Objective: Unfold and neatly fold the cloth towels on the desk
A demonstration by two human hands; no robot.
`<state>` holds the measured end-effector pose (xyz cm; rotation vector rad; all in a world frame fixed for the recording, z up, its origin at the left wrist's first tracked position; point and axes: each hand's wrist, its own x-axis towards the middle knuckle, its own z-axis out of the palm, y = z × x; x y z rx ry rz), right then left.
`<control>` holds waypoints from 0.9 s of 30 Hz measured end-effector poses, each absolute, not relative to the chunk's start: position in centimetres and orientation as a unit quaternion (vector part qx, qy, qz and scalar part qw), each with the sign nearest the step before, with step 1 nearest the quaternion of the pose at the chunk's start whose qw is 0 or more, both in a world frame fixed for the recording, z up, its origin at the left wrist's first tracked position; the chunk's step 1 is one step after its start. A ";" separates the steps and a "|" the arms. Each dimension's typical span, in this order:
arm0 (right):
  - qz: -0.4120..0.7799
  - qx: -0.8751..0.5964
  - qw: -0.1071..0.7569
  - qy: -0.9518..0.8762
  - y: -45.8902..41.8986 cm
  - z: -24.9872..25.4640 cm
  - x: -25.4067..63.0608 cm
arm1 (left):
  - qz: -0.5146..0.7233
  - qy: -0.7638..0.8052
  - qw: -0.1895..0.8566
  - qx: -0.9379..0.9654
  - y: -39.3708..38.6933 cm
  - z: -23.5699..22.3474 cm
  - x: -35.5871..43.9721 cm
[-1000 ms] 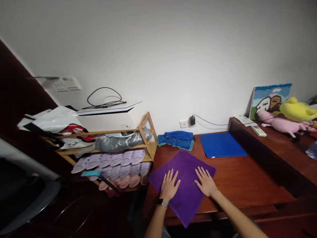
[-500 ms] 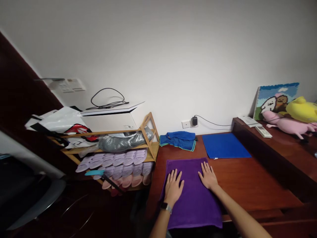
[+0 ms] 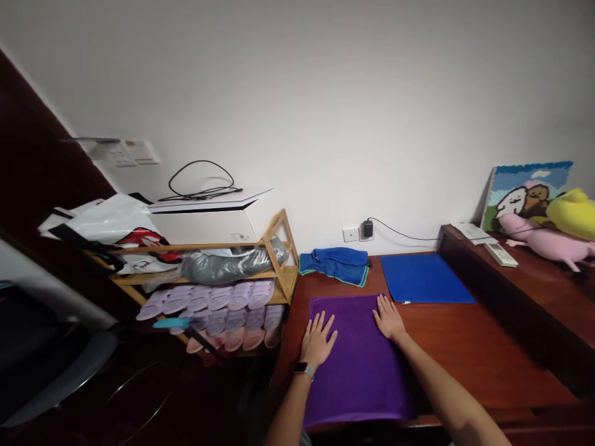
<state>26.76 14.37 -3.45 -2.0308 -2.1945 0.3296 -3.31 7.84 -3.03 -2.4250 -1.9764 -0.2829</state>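
Observation:
A purple towel [image 3: 357, 365] lies spread flat on the reddish-brown wooden desk [image 3: 474, 347], its near edge at the desk's front. My left hand [image 3: 318, 341] rests flat on the towel's left side, fingers apart, a watch on the wrist. On the towel's upper right edge lies my right hand [image 3: 389, 319], palm down with the fingers extended. Behind it to the right, a blue towel [image 3: 425, 279] is laid out smooth with a small white tag. A crumpled blue cloth [image 3: 339, 263] with a green edge sits against the wall.
At the left, a wooden shoe rack [image 3: 288, 272] holds several lilac and pink slippers [image 3: 223, 297], with a white box [image 3: 209, 223] on top. A black charger [image 3: 367, 228] trails its cable to the right. A remote [image 3: 501, 254] and pink plush toy [image 3: 548, 238] lie on the raised ledge.
My left hand has slid left toward the towel's left edge. My right hand has moved slightly toward the upper right corner. The view has shifted a little.

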 end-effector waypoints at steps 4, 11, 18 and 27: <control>0.095 -0.675 0.091 -0.726 14.8 -3.9 26.8 | -0.110 -0.630 0.035 -0.768 9.1 -2.8 -2.7; 0.089 -0.673 0.090 -0.729 15.5 -4.6 27.1 | -0.160 -0.529 0.009 -0.833 13.4 -2.6 6.1; 0.078 -0.673 0.098 -0.729 15.6 -5.3 27.2 | -0.129 -0.580 -0.042 -0.803 16.2 -4.3 5.7; 0.081 -0.673 0.095 -0.729 15.7 -5.3 27.1 | -0.083 -0.661 0.007 -0.746 17.2 -3.0 -6.4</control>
